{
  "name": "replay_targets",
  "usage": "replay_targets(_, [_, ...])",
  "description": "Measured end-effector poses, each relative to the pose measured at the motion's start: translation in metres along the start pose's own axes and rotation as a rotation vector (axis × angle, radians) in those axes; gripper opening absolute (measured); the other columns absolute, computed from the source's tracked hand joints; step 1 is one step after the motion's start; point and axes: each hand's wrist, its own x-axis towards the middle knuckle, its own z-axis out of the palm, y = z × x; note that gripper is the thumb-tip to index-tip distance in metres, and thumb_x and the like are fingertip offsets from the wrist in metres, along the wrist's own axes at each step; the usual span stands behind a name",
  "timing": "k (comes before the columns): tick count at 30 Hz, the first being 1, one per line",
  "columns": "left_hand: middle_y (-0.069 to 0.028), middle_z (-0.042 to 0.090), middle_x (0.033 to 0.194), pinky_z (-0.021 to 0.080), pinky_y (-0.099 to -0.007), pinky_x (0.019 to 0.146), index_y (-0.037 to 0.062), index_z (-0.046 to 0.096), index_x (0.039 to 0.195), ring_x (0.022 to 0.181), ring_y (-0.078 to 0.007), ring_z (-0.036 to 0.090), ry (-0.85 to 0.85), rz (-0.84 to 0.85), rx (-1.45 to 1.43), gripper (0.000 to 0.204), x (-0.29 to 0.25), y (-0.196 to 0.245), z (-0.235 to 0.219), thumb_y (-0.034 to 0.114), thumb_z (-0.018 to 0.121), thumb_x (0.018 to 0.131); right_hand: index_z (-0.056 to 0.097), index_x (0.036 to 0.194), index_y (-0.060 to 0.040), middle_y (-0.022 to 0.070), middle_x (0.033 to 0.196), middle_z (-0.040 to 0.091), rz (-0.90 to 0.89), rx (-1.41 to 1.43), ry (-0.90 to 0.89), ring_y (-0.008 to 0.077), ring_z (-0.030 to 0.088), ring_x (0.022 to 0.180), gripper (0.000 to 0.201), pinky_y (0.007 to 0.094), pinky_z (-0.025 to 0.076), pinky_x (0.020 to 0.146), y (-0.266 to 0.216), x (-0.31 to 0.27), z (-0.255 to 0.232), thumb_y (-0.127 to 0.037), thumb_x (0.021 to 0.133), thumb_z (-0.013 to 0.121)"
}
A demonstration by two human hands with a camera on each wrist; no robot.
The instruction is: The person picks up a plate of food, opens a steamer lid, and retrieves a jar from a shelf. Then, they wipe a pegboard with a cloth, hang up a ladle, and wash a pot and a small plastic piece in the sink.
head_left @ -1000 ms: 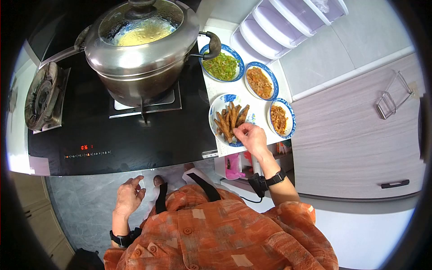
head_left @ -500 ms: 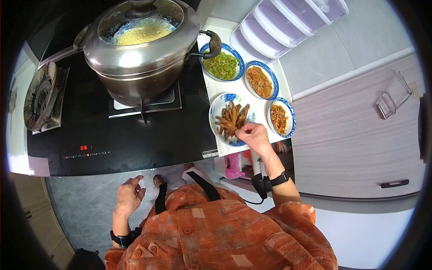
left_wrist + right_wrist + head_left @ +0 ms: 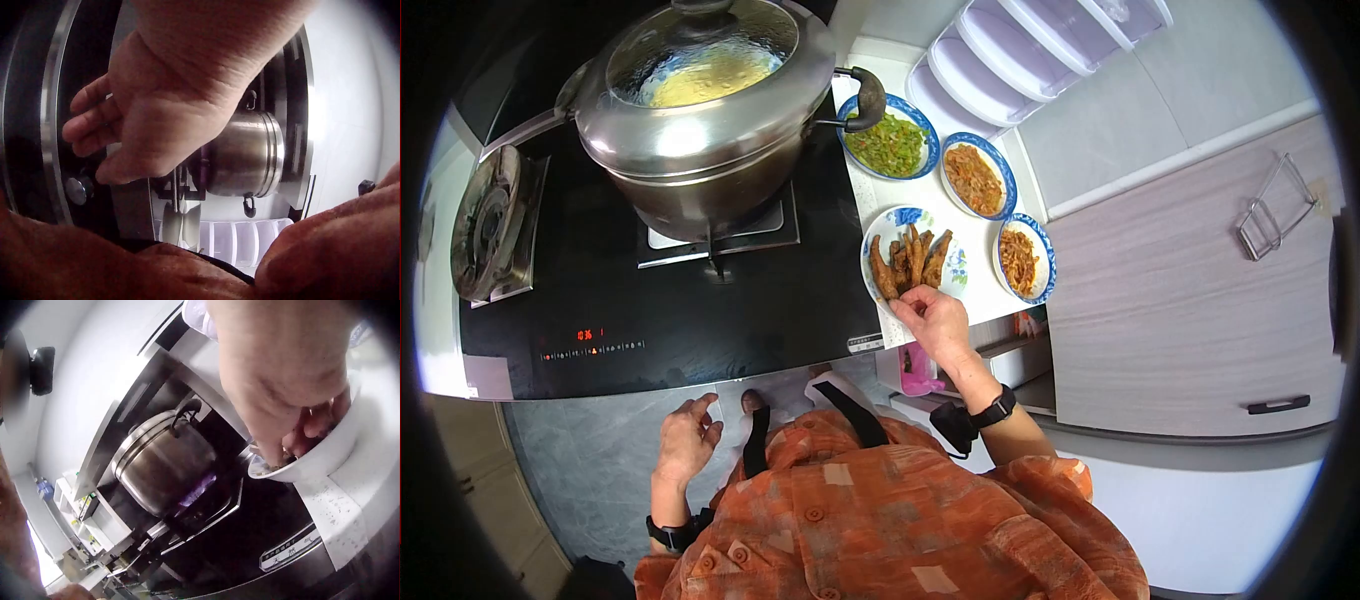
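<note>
In the head view the right hand (image 3: 935,325) pinches the near end of a brown fried piece (image 3: 884,268) at the left side of a white floral plate (image 3: 953,262). Several more brown pieces lie beside it. In the right wrist view the fingers of the right hand (image 3: 294,394) dip inside the rim of the white dish (image 3: 325,456), which hides their tips. The left hand (image 3: 686,440) hangs in front of the counter's edge, fingers loosely bent, holding nothing; the left hand (image 3: 144,119) shows likewise in the left wrist view.
A large lidded steel pot (image 3: 700,170) stands on the stove, with flame under it in the right wrist view. Bowls of green food (image 3: 890,145), shredded food (image 3: 973,180) and brown strips (image 3: 1018,262) stand around the plate. A second burner (image 3: 492,222) is at the left.
The right hand has moved left along the plate's near edge. The fanned-out brown piece seen earlier by its fingers now lies lengthwise at the plate's left. The left hand has stayed in place.
</note>
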Motion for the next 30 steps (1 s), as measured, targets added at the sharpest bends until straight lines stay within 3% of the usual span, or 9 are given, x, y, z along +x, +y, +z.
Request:
replay_targets(5, [-0.0134, 0.059, 0.076, 0.048, -0.0359, 0.064, 0.0026, 0.057, 0.109, 0.064, -0.0271, 0.059, -0.004, -0.002, 0.010, 0.040, 0.000, 0.000, -0.003, 0.006, 0.064, 0.069, 0.064, 0.077, -0.0060, 0.0070, 0.063, 0.062, 0.050, -0.056, 0.149, 0.0242, 0.062, 0.059, 0.025, 0.0349, 0.048, 0.056, 0.009, 0.002, -0.008, -0.031, 0.076, 0.065])
replay_targets(13, [-0.0131, 0.059, 0.076, 0.047, -0.0352, 0.062, 0.0026, 0.057, 0.109, 0.063, -0.0265, 0.058, -0.009, 0.011, 0.006, 0.041, 0.005, 0.002, -0.004, 0.006, 0.064, 0.069, 0.065, 0.071, -0.0076, 0.0092, 0.061, 0.062, 0.027, -0.207, 0.046, 0.0243, 0.061, 0.058, 0.019, 0.0341, 0.048, 0.056, 0.016, 0.019, -0.005, -0.026, 0.073, 0.066])
replay_targets(16, [-0.0129, 0.059, 0.076, 0.047, -0.0352, 0.062, 0.0026, 0.057, 0.109, 0.063, -0.0264, 0.058, -0.006, 0.010, 0.009, 0.041, 0.005, 0.002, -0.005, 0.006, 0.064, 0.069, 0.061, 0.068, -0.0043, 0.0038, 0.055, 0.058, 0.128, 0.398, 0.036, 0.0114, 0.052, 0.048, 0.014, 0.0265, 0.041, 0.046, 0.043, 0.029, -0.008, -0.017, 0.072, 0.064])
replay_targets(17, [-0.0128, 0.059, 0.076, 0.047, -0.0353, 0.063, 0.0026, 0.057, 0.109, 0.063, -0.0264, 0.058, -0.009, 0.008, 0.011, 0.041, 0.005, 0.002, -0.005, 0.006, 0.064, 0.069, 0.061, 0.068, -0.0043, 0.0038, 0.055, 0.058, 0.128, 0.397, 0.036, 0.0114, 0.052, 0.048, 0.014, 0.0265, 0.041, 0.046, 0.049, 0.030, -0.015, -0.017, 0.072, 0.064])
replay_targets(19, [-0.0128, 0.059, 0.076, 0.047, -0.0355, 0.063, 0.0026, 0.057, 0.109, 0.063, -0.0265, 0.058, -0.009, 0.013, 0.013, 0.041, 0.005, 0.000, -0.003, 0.007, 0.064, 0.070, 0.058, 0.068, -0.0037, 0.0004, 0.057, 0.053, 0.378, 0.740, -0.139, 0.0072, 0.044, 0.045, 0.013, 0.0200, 0.034, 0.042, 0.035, 0.029, -0.037, -0.011, 0.076, 0.065])
replay_targets(24, [-0.0128, 0.059, 0.076, 0.047, -0.0360, 0.063, 0.0027, 0.057, 0.109, 0.064, -0.0267, 0.058, -0.019, 0.017, 0.026, 0.040, 0.006, 0.004, -0.004, 0.007, 0.064, 0.070, 0.057, 0.071, -0.0042, -0.0008, 0.056, 0.051, 0.293, 0.867, -0.099, 0.0060, 0.042, 0.044, 0.013, 0.0191, 0.032, 0.041, 0.025, 0.023, -0.022, -0.012, 0.078, 0.064])
replay_targets(26, [-0.0129, 0.059, 0.076, 0.047, -0.0359, 0.063, 0.0027, 0.057, 0.109, 0.064, -0.0268, 0.059, -0.020, 0.021, 0.029, 0.040, 0.006, 0.003, -0.004, 0.007, 0.064, 0.070, 0.058, 0.072, -0.0041, 0.0019, 0.058, 0.056, 0.023, 0.512, 0.084, 0.0106, 0.049, 0.046, 0.014, 0.0227, 0.039, 0.044, 0.028, 0.020, 0.002, -0.015, 0.078, 0.064])
replay_targets(27, [-0.0129, 0.059, 0.076, 0.047, -0.0359, 0.063, 0.0027, 0.057, 0.109, 0.064, -0.0268, 0.059, -0.021, 0.022, 0.032, 0.040, 0.006, 0.004, -0.004, 0.007, 0.064, 0.070, 0.058, 0.072, -0.0041, 0.0019, 0.058, 0.056, 0.024, 0.514, 0.085, 0.0106, 0.049, 0.046, 0.014, 0.0227, 0.039, 0.044, 0.020, 0.015, 0.004, -0.015, 0.078, 0.064])
replay_targets(30, [-0.0130, 0.059, 0.076, 0.047, -0.0360, 0.063, 0.0026, 0.057, 0.109, 0.064, -0.0269, 0.059, -0.018, 0.014, 0.027, 0.040, 0.006, 0.004, -0.005, 0.007, 0.064, 0.070, 0.059, 0.078, -0.0053, 0.0082, 0.066, 0.062, -0.130, -0.058, 0.105, 0.0209, 0.061, 0.057, 0.016, 0.0314, 0.048, 0.054, 0.002, 0.003, 0.004, -0.020, 0.075, 0.065])
